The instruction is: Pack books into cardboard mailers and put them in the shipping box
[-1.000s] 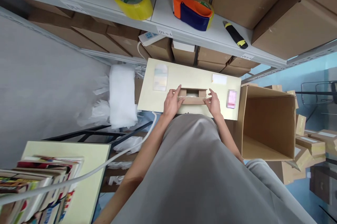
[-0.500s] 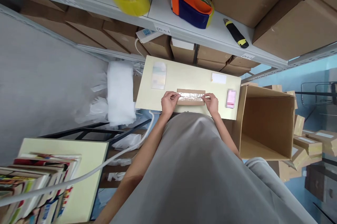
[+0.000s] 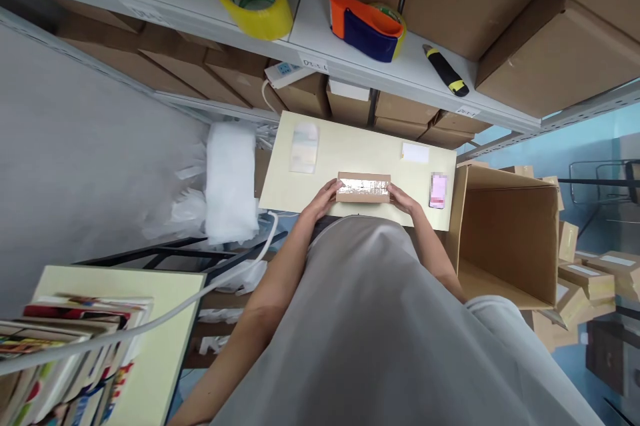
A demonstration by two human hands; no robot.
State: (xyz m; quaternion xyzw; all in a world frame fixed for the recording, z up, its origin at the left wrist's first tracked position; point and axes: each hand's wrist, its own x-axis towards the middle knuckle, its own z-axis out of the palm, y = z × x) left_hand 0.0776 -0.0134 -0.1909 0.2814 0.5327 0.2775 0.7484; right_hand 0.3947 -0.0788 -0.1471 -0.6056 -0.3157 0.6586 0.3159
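Note:
A small brown cardboard box (image 3: 363,197) sits at the near edge of the cream table (image 3: 360,139), with a strip of shiny clear tape (image 3: 363,185) along its top. My left hand (image 3: 324,199) grips the box's left end. At the right end, my right hand (image 3: 401,198) presses its fingers against the side. Between them the two hands hold the box. On the table to the right lies a phone (image 3: 438,190), its screen lit pink. A white card or label (image 3: 415,152) lies behind it, and a clear plastic packet (image 3: 305,147) rests at the left.
On the shelf (image 3: 310,39) above are a yellow tape roll (image 3: 265,19), an orange and blue tape dispenser (image 3: 367,29) and a utility knife (image 3: 446,70). A large open carton (image 3: 507,239) stands right. White wrap (image 3: 231,183) and books (image 3: 75,346) are left, with a white hose (image 3: 200,296).
Both hands have shifted from pinching the tape's ends on top to holding the box's two ends. The view has moved slightly.

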